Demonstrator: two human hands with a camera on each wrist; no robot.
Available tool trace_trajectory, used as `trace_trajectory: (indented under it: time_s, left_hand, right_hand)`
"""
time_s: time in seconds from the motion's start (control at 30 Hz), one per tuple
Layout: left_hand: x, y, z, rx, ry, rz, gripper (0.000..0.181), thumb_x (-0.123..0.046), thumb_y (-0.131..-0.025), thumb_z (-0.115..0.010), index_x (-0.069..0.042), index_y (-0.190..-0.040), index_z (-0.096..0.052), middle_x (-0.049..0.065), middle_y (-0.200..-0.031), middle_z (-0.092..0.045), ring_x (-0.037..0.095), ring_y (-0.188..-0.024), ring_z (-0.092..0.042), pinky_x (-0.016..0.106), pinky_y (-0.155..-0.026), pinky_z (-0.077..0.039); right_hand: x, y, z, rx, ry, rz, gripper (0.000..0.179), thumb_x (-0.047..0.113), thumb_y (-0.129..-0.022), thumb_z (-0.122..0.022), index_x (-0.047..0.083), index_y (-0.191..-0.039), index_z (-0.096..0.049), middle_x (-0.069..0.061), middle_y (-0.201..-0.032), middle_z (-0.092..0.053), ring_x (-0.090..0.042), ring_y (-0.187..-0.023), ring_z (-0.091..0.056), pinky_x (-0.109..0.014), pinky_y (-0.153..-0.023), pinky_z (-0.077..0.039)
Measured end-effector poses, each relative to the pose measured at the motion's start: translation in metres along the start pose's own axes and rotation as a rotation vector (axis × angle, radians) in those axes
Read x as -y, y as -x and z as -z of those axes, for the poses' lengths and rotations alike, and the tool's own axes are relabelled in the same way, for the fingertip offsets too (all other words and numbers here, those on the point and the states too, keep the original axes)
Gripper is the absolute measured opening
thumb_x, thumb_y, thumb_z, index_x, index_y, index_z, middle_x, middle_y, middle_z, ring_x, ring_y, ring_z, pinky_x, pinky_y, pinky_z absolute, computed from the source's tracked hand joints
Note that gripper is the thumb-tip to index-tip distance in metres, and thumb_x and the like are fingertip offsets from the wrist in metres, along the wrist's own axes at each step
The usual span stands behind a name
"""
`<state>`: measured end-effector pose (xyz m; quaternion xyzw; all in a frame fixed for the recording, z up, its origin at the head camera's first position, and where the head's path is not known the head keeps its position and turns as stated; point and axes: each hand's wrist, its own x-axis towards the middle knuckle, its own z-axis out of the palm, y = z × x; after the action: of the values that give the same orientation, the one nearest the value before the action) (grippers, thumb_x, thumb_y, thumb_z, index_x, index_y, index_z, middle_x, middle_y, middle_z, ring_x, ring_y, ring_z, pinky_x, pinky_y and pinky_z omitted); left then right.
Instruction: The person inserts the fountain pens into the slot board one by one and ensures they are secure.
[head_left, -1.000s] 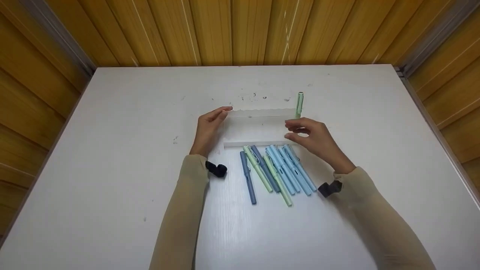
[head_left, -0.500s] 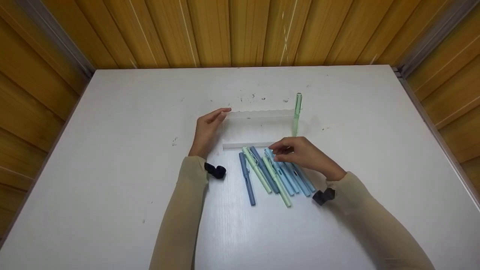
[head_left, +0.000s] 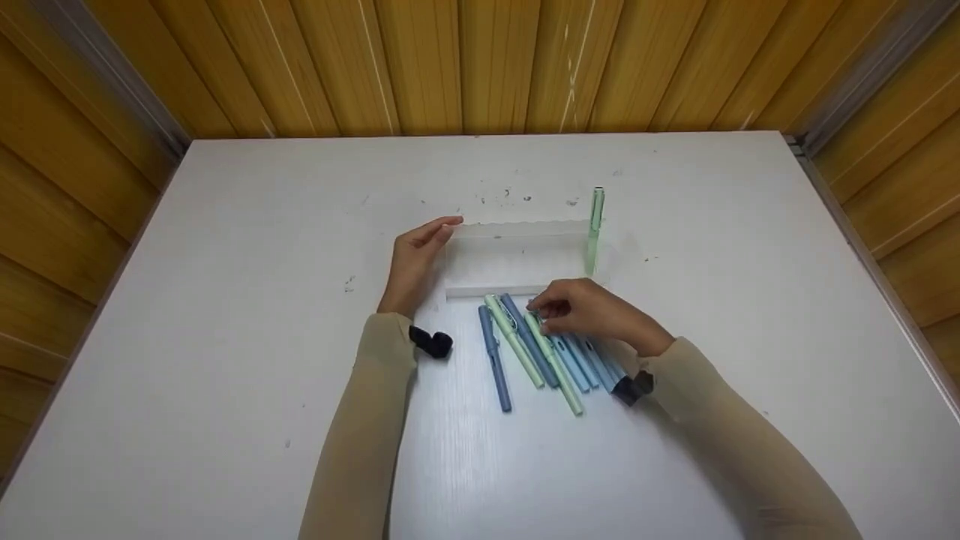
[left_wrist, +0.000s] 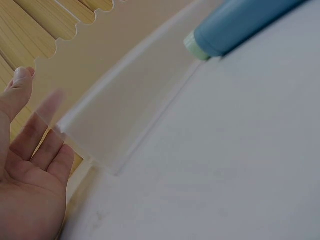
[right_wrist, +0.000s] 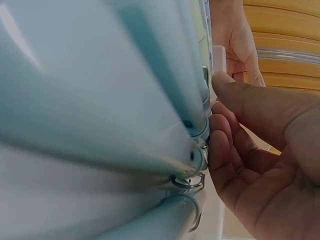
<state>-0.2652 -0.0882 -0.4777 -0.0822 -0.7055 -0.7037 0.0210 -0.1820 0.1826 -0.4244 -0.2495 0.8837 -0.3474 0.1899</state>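
Note:
My left hand (head_left: 416,262) holds the left end of a clear plastic pen rack (head_left: 517,291); in the left wrist view its thumb and fingers (left_wrist: 37,132) lie about the end of the scalloped panel (left_wrist: 100,65). My right hand (head_left: 589,311) is over the cap ends of the pens, thumb and forefinger apart on either side of the cap of a light green pen (head_left: 559,367). In the right wrist view its fingertips (right_wrist: 218,120) are right at the caps of light blue pens (right_wrist: 165,75). The hand hides several blue caps in the head view.
Another light green pen (head_left: 597,214) stands upright at the rack's right end. Left of the right hand lie a dark blue pen (head_left: 495,360), a light green pen (head_left: 517,345) and a second dark blue pen (head_left: 538,352). Wood-slat walls (head_left: 427,67) border the white table (head_left: 262,247).
My right hand has come away from the upright green pen, down and left to the caps of the lying pens. My left hand has stayed at the rack's end.

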Motion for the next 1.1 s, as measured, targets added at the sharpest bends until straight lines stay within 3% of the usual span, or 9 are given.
trace_trajectory:
  time_s: [0.53,0.7,0.9,1.1]
  left_hand:
    - [-0.002,0.0,0.001,-0.002,-0.027,0.024,0.033,-0.037,-0.092,-0.062,-0.016,-0.116,-0.07,-0.001,-0.124,-0.067,0.011,-0.127,-0.053,0.031,-0.11,-0.038]
    - [-0.001,0.0,0.0,0.0,-0.027,0.03,0.033,-0.038,-0.092,-0.061,-0.017,-0.116,-0.07,-0.001,-0.126,-0.066,0.012,-0.128,-0.052,0.033,-0.111,-0.038]
    - [-0.002,0.0,0.0,0.006,0.011,0.043,0.034,-0.038,-0.091,-0.063,-0.016,-0.117,-0.07,-0.001,-0.126,-0.065,0.01,-0.128,-0.051,0.03,-0.11,-0.039]
    - [-0.001,0.001,0.0,0.006,-0.009,0.058,0.033,-0.038,-0.092,-0.062,-0.018,-0.118,-0.07,-0.002,-0.127,-0.065,0.011,-0.129,-0.051,0.031,-0.11,-0.039]
  right_hand:
    - [0.009,-0.008,-0.001,0.101,0.103,-0.034,0.036,0.018,-0.083,-0.076,0.009,-0.116,-0.07,-0.004,-0.092,-0.059,-0.015,-0.083,-0.05,-0.027,-0.075,-0.045]
    - [0.01,-0.009,-0.002,0.109,0.109,-0.058,0.035,0.021,-0.082,-0.077,0.01,-0.115,-0.07,-0.003,-0.091,-0.056,-0.015,-0.083,-0.048,-0.027,-0.074,-0.043]
    - [0.01,-0.01,-0.004,0.114,0.161,-0.037,0.037,0.025,-0.081,-0.077,0.01,-0.115,-0.07,-0.004,-0.091,-0.055,-0.015,-0.082,-0.048,-0.027,-0.073,-0.043]
    - [0.009,-0.009,-0.004,0.116,0.168,-0.024,0.037,0.027,-0.081,-0.078,0.012,-0.113,-0.07,-0.003,-0.092,-0.056,-0.014,-0.084,-0.049,-0.027,-0.075,-0.043]
